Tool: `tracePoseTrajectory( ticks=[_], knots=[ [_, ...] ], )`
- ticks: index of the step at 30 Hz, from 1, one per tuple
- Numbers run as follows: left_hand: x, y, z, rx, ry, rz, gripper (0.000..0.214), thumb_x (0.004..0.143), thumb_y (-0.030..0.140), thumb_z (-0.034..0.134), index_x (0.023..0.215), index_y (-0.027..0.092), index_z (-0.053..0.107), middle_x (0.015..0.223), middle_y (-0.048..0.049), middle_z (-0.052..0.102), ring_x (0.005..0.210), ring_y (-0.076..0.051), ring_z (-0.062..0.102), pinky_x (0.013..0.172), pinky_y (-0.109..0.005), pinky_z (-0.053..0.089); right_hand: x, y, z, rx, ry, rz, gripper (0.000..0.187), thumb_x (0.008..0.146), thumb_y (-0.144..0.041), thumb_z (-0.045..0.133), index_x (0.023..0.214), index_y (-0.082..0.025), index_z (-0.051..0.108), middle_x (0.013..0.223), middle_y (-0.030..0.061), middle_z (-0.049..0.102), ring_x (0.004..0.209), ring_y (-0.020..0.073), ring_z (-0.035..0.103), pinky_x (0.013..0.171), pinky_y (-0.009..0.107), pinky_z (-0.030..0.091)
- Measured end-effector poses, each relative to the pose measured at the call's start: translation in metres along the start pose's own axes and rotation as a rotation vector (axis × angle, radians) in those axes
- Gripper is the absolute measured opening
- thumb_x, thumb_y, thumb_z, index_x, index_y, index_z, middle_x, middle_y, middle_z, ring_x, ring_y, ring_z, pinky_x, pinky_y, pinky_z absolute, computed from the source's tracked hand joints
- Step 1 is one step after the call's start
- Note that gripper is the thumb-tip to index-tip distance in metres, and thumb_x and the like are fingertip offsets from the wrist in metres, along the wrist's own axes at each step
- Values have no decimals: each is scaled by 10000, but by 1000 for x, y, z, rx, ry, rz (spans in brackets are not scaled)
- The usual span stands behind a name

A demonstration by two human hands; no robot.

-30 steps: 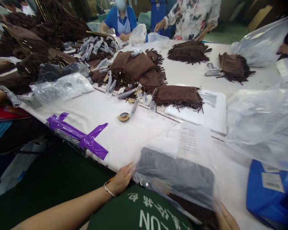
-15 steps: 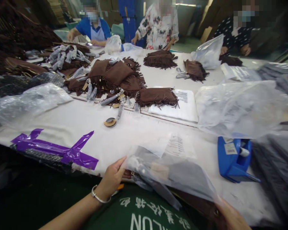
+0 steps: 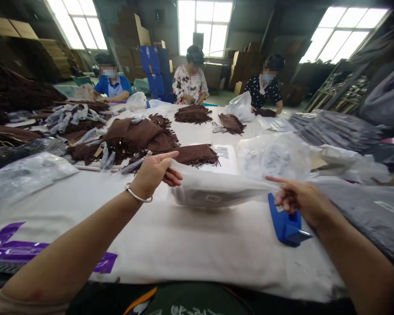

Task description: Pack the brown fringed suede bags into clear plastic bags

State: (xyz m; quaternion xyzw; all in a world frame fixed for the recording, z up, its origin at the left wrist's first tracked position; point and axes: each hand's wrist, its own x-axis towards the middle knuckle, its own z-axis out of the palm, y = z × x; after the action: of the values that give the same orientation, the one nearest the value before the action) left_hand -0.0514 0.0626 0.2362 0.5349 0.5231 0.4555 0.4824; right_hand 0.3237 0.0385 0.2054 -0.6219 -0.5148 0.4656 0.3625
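Note:
A frosted plastic bag [image 3: 216,188] with a dark item inside and a small white label on its side hangs stretched between my hands above the table. My left hand [image 3: 157,173], with a bracelet at the wrist, pinches the bag's left upper corner, index finger pointing along the edge. At the right upper corner, my right hand [image 3: 298,199] grips the film, its index finger extended to the left. Just beyond the bag lies a brown fringed pouch [image 3: 198,154] on a white packet [image 3: 228,159]. Below my right hand stands a blue tape dispenser [image 3: 285,227].
Brown fringed bags [image 3: 141,135] are heaped at left centre. Crumpled clear plastic [image 3: 272,153] and stacked grey packages [image 3: 335,127] lie to the right. Purple tape [image 3: 19,249] marks the near left edge. Co-workers [image 3: 190,83] work across the table.
Both hands have risen and moved forward from my lap with the plastic bag, which is now stretched above the table. The view has tilted up, bringing windows into sight.

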Motion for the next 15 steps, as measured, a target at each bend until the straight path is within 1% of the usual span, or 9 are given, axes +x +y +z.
tracePoseTrajectory(
  ticks=[2,3,4,5,7,10,12,14,15],
  knots=[
    [-12,10,-1,29,32,99,509,846,281,462,1325,109,437,623,-60,692,492,-180,655,447,-256,531,-8,3,0,114,12,10,518,810,-305,463,1307,-160,480,590,39,635,384,131,509,347,211,369],
    [-23,9,-2,53,48,131,512,853,301,467,1331,121,435,628,-52,693,495,-179,656,462,-268,540,-17,9,2,146,21,8,528,823,-317,462,1329,-168,454,605,40,642,397,137,522,359,219,381],
    [-37,3,-4,84,63,148,517,857,318,470,1338,133,429,633,-44,694,499,-176,656,483,-277,550,-27,21,6,158,37,-1,535,836,-335,460,1344,-169,433,622,44,650,414,146,538,374,231,398],
    [-52,-7,-5,119,74,145,524,861,334,470,1347,143,420,638,-35,695,505,-172,657,506,-283,558,-39,36,12,166,44,-3,544,848,-355,459,1357,-167,415,646,49,659,435,155,555,395,245,418],
    [-84,-42,-8,179,81,76,548,866,357,460,1370,153,387,645,-23,696,535,-164,664,571,-289,568,-65,75,30,183,25,19,562,871,-390,443,1378,-158,375,698,59,673,484,170,582,442,271,449],
    [-130,-108,-11,160,68,-203,633,852,396,451,1408,135,296,641,-17,693,562,-169,666,598,-292,562,-101,141,65,158,-69,82,559,914,-420,348,1405,-153,317,752,59,674,553,185,602,507,306,478],
    [-156,-148,-12,105,95,-419,698,813,432,484,1404,123,279,649,-20,691,548,-170,654,554,-279,545,-119,179,84,-9,-109,100,535,930,-424,300,1411,-191,311,744,37,655,578,189,598,569,337,494],
    [-177,-175,-10,58,124,-619,689,766,508,512,1302,86,415,620,-38,677,495,-168,626,472,-252,501,-128,205,96,-275,-67,37,535,910,-433,368,1408,-244,320,783,30,636,651,207,600,672,387,501],
    [-185,-183,-8,48,120,-700,668,741,558,519,1200,73,504,591,-46,665,463,-165,607,435,-239,471,-130,213,99,-407,-20,-29,556,889,-434,427,1407,-262,322,822,37,627,709,222,598,726,415,494]
  ],
)
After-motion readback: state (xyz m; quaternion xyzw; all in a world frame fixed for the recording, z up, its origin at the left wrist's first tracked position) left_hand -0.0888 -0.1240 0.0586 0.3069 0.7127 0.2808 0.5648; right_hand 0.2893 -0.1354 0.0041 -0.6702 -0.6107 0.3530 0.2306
